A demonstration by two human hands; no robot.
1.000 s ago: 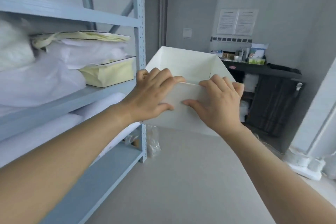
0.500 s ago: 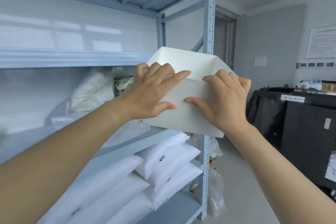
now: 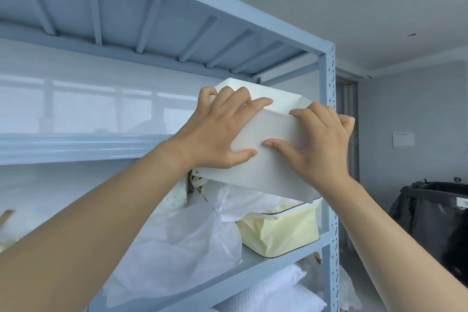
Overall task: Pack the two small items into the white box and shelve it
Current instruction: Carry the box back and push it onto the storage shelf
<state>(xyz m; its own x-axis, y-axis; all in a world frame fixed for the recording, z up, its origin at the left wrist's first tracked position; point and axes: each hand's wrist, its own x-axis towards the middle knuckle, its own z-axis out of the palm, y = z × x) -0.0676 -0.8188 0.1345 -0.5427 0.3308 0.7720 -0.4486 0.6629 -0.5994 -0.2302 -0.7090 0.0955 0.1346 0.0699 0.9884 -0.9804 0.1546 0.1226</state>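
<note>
The open-topped white box (image 3: 268, 167) is held up in front of the blue metal shelving unit (image 3: 76, 147), at the right end of an upper shelf, tilted with its far rim higher. My left hand (image 3: 220, 132) grips its near wall on the left, fingers over the rim. My right hand (image 3: 316, 142) holds the near wall on the right, thumb pressed flat on the front. The box's inside is hidden from this angle, so the two small items cannot be seen.
Below the box, the shelf carries white plastic-wrapped bundles (image 3: 182, 246) and a pale yellow zip case (image 3: 281, 233). White pillows (image 3: 273, 294) fill the level underneath. The perforated upright post (image 3: 328, 134) stands right beside the box. A black trolley (image 3: 435, 215) is at the right.
Both hands have lifted the box from waist height up to the upper shelf level and closer to the rack. My view has tilted upward with it.
</note>
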